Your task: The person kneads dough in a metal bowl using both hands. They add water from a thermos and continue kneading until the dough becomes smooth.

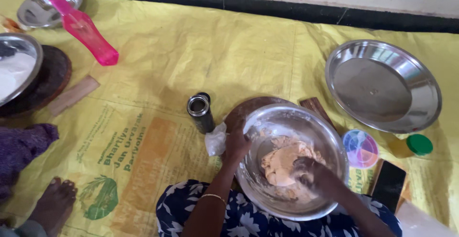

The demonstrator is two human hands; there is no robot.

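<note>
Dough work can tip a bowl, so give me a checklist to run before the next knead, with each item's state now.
1. Left hand braces the rim of the steel bowl: ok.
2. Right hand is in the dough: ok.
3. Bowl sits level on the round board under it: cannot tell, the board is mostly hidden.
4. Small steel cup stands apart from the bowl: ok.
5. Phone is close beside the bowl and the right arm: not ok.
6. Big steel plate is bare: ok.
</note>
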